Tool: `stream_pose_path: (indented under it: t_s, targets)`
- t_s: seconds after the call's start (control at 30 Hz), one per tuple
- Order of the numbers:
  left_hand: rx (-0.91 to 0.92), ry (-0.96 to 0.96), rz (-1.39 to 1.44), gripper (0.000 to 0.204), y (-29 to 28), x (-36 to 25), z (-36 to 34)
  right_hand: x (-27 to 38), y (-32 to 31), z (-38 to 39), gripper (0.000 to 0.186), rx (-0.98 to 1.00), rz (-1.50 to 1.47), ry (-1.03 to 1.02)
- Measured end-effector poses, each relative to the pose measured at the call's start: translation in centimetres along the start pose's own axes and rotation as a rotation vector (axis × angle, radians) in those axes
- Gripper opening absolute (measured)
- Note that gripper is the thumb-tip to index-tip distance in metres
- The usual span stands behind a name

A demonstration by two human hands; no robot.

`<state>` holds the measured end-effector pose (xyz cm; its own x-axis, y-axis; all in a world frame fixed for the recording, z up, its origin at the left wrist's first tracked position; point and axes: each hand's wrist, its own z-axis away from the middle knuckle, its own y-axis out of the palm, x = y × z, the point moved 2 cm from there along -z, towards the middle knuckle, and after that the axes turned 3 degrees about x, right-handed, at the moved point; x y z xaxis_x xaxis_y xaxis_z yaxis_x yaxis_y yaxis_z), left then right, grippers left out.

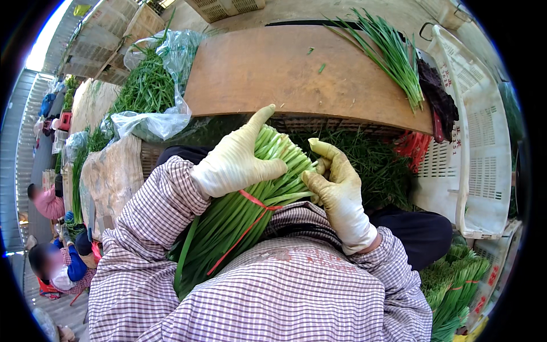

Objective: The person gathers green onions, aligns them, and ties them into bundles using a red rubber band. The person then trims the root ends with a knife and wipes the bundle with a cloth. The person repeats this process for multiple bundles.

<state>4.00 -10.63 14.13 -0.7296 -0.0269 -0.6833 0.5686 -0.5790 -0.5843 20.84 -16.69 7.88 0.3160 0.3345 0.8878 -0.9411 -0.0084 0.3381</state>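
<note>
A thick bundle of garlic chives (239,222) lies slanting across my lap, its pale cut ends (279,148) up and to the right. A red tie (256,203) crosses the bundle, and one loose tail hangs down over the leaves. My left hand (236,159), in a pale rubber glove, grips the bundle near the cut ends, with the thumb over the stalks and the index finger pointing away. At the right side of the stalks, my gloved right hand (339,191) has its fingers curled in toward the thumb. Whatever it pinches is too small to make out.
Ahead is a brown board (256,68) with loose chives (393,57) at its right end. Loose greens fill a plastic bag (165,85) at the left. White crates (478,131) stand at the right, above tied bundles (456,285). Other people (57,265) sit far left.
</note>
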Motion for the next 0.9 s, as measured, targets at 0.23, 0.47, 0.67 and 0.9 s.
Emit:
stream_pose_path:
  t_s: [0.23,0.47,0.67,0.9]
  targets:
    - [-0.038,0.034,0.167,0.080,0.2,1.2,0.0,-0.1,-0.2,-0.4,0.032,-0.013,0.224,-0.083]
    - [-0.051,0.043,0.070,0.081,0.9,1.6,-0.1,3.7,0.9,0.3,0.033,0.004,1.288,-0.967]
    - [-0.078,0.054,0.007,0.082,0.8,1.4,0.2,3.5,1.3,0.1,0.029,0.187,1.509,-0.929]
    - [-0.072,0.099,0.184,0.079,1.1,2.6,0.5,2.5,1.1,0.4,0.024,0.262,1.520,-1.174]
